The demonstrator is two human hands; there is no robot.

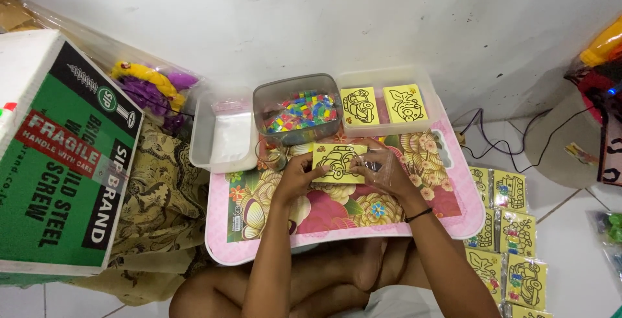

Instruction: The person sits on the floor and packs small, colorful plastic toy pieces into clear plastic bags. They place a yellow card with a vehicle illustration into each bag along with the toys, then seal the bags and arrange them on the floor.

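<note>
A yellow card with a car outline [338, 162] is held over a small pink table with a flower print [363, 211]. My left hand [297, 176] pinches the card's left edge. My right hand [382, 170] holds its right edge together with a clear plastic sleeve [376, 165]. Just behind the card stands a grey tub of small colourful pieces [299, 110]. A clear tray [387, 105] beside it holds two more yellow picture cards.
An empty white tub [223, 138] sits at the table's back left. A large green and white cardboard box [61, 156] stands on the left. Several bagged yellow cards [508, 240] lie on the floor to the right, near cables [499, 143]. A white wall is behind.
</note>
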